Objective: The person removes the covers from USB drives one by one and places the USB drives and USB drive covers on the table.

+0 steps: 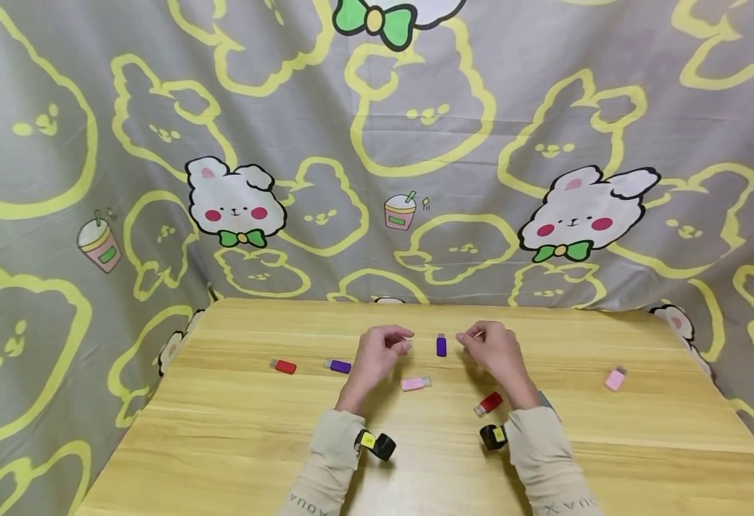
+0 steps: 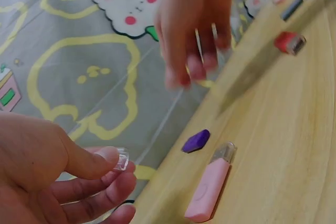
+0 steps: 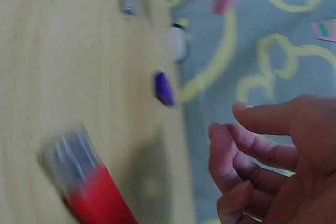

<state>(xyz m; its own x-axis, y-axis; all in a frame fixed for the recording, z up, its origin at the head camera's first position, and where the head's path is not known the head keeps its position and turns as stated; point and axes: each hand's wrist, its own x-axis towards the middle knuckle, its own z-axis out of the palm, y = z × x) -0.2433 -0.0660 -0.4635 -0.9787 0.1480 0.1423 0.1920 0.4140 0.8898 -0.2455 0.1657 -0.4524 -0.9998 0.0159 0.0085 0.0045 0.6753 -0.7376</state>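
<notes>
1. The fingers of the left hand (image 1: 373,355) pinch a small clear cap (image 2: 122,159) against the thumb. Those of the right hand (image 1: 494,351) are loosely bent, thumb apart from the forefinger, and hold nothing.
2. Nearest me are two beige sleeves (image 1: 325,459), with a black camera (image 1: 383,446) strapped at each wrist, above the wooden tabletop (image 1: 222,444).
3. By the right forearm lies a red memory stick (image 1: 489,403), plug end towards the person. A bluish thing (image 1: 547,403) pokes out behind that sleeve; I can't tell what it is.
4. Slightly farther, a pink stick (image 1: 413,385) lies between the forearms, plug to the right; another pink one (image 1: 616,378) sits well off right.
5. Over to the left lie a second red stick (image 1: 284,367) and a purple one (image 1: 340,366), the latter near the left wrist.
6. Farther still, another purple stick (image 1: 441,347) lies on the tabletop between both hands, touching neither.
7. Behind hangs a grey rabbit-print curtain (image 1: 325,107).
</notes>
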